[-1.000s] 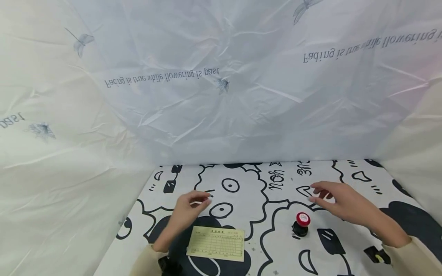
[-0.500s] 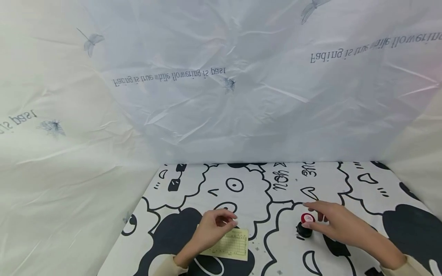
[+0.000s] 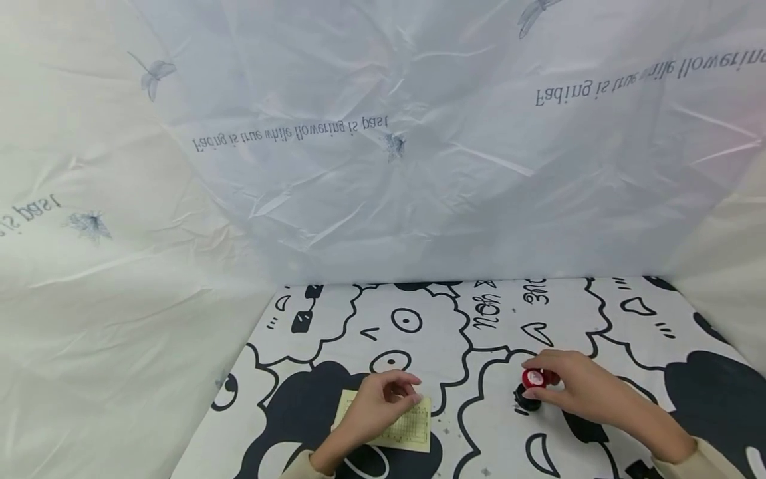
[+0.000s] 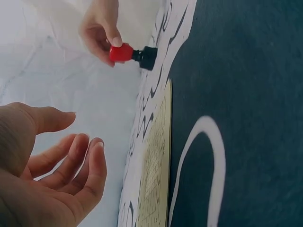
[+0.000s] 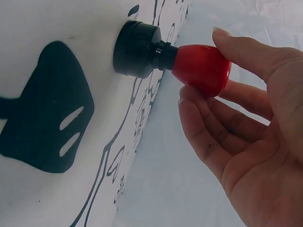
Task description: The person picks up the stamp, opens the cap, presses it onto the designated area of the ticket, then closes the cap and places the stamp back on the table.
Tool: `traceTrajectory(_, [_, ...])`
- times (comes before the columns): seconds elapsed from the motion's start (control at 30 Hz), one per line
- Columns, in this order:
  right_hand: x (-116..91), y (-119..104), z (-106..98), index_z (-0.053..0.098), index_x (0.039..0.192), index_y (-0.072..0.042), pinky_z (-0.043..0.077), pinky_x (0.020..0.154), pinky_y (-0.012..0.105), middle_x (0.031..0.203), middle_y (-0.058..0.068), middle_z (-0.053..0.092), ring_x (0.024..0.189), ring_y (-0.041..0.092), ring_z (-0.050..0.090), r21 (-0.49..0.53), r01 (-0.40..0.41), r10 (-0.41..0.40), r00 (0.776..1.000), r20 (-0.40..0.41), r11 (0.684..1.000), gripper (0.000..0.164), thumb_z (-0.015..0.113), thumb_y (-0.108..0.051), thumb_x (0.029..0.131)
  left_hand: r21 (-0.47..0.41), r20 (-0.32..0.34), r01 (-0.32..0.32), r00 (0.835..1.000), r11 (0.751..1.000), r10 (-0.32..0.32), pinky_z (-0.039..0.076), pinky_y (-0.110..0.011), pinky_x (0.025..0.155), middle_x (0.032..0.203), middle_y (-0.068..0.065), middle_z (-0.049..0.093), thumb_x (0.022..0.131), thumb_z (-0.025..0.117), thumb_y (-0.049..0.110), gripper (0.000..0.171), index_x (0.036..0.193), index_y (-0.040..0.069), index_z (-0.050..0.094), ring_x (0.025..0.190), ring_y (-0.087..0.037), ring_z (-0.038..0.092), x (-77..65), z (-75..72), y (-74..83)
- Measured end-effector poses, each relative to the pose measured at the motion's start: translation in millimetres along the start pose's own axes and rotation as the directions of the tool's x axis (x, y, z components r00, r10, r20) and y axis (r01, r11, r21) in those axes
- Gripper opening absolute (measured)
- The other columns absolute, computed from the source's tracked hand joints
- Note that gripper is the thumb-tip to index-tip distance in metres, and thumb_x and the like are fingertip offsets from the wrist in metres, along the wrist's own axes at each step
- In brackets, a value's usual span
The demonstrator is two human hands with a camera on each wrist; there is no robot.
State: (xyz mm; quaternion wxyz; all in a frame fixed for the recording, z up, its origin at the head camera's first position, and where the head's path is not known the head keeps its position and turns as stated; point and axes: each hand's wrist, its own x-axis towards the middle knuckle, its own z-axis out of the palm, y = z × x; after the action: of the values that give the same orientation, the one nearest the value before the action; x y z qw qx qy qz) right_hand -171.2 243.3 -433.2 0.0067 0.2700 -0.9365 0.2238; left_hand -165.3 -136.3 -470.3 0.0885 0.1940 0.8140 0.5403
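Observation:
A round stamp (image 5: 137,49) with a red knob handle and a black base stands upright on the patterned cloth. My right hand (image 3: 583,389) has its thumb on one side of the red handle and fingertips on the other, pinching it, as the right wrist view (image 5: 255,127) shows up close. My left hand (image 3: 380,402) hovers over a yellow printed form pad (image 3: 413,432), hiding part of it. In the left wrist view its fingers are loosely curved, thumb apart, with nothing between them. The pad (image 4: 156,165) lies flat on a black patch of the cloth.
The black-and-white cartoon cloth (image 3: 431,332) covers the table. Pale plastic sheeting with printed lettering (image 3: 383,213) rises as walls at the back and both sides. A small black item (image 3: 643,470) lies near the right sleeve.
My right hand has come down and toward me onto the stamp's handle and now pinches it. My left hand has moved right and nearer, over the yellow pad. The view has shifted slightly.

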Motion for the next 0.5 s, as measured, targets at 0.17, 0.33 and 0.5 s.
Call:
traceTrajectory(0.17, [-3.3, -0.1, -3.0, 0.077, 0.111, -0.011, 0.051, 0.061, 0.021, 0.090, -0.017, 0.067, 0.075, -0.009, 0.050, 0.009, -0.016, 0.016, 1.000, 0.001, 1.000, 0.039, 0.083, -0.042, 0.088, -0.040, 0.049, 0.005, 0.999, 0.999, -0.003, 0.061, -0.017, 0.079, 0.101, -0.003, 0.075, 0.097, 0.076, 0.021, 0.034, 0.126, 0.004, 0.072, 0.091, -0.001, 0.070, 2.0, 7.1, -1.2])
traceTrajectory(0.33, [-7.4, -3.1, -6.1, 0.076, 0.118, -0.009, 0.059, 0.069, 0.024, 0.098, -0.016, 0.071, 0.081, -0.010, 0.057, 0.073, -0.018, 0.019, 1.000, -0.002, 0.997, 0.047, 0.080, -0.047, 0.090, -0.040, 0.068, -0.011, 0.998, 0.999, 0.014, 0.060, -0.018, 0.079, 0.100, 0.001, 0.074, 0.096, 0.077, 0.023, 0.035, 0.126, 0.006, 0.072, 0.090, -0.001, 0.070, 4.9, 13.5, 3.6])
traceTrajectory(0.5, [-6.6, -11.6, -8.5, 0.075, 0.123, -0.011, 0.063, 0.077, 0.025, 0.107, -0.012, 0.075, 0.088, -0.009, 0.064, 0.141, 0.002, 0.004, 0.999, -0.039, 0.990, 0.051, 0.078, -0.050, 0.091, -0.040, 0.071, -0.038, 0.997, 0.998, 0.040, 0.061, -0.019, 0.080, 0.102, -0.004, 0.074, 0.095, 0.079, 0.024, 0.036, 0.126, 0.006, 0.073, 0.090, 0.000, 0.070, 8.0, 19.3, 10.2])
